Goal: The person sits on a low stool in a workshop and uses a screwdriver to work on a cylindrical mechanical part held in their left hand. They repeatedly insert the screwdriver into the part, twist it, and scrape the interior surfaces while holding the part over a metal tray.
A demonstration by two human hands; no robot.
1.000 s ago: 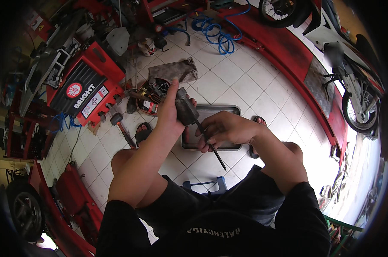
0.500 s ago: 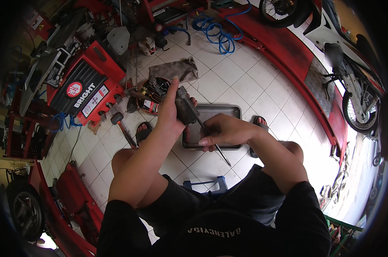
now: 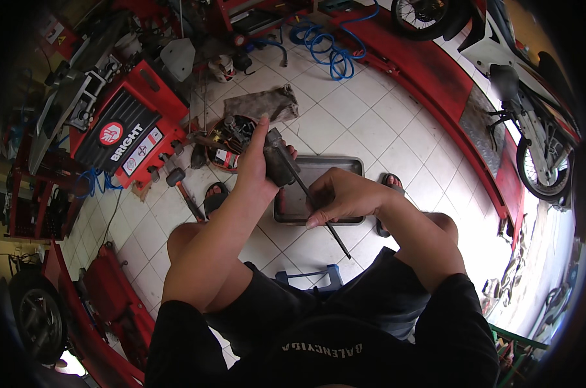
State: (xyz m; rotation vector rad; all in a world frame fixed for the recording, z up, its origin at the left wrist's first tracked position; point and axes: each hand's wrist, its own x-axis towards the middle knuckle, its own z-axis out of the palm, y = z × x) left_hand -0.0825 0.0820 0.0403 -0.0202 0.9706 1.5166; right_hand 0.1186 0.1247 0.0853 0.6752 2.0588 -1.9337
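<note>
My left hand (image 3: 257, 167) is wrapped round a dark, greasy metal part (image 3: 280, 167), a blocky cylinder, with the thumb pointing up along it. A thin dark rod (image 3: 337, 238) slants from the part's near end down to the right. My right hand (image 3: 352, 196) pinches the rod partway along, thumb against fingers, and its lower tip sticks out free toward my lap. Whether the rod enters the part or only touches it cannot be seen. Beneath both hands, a grey metal tray (image 3: 331, 158) rests on the floor; something reddish lies inside its left side.
A dirty rag (image 3: 264, 103) and a container of loose parts (image 3: 221, 155) lie beyond my left hand. To the left are a mallet (image 3: 176, 177) and a red machine (image 3: 128, 132). A blue hose (image 3: 335, 58), red ramp (image 3: 435, 84) and motorcycle (image 3: 532, 123) stand farther off.
The rod's lower tip has shifted slightly down toward me, and the rod looks darker. My right hand has moved very slightly and its fingers have changed position. My left hand stays nearly still.
</note>
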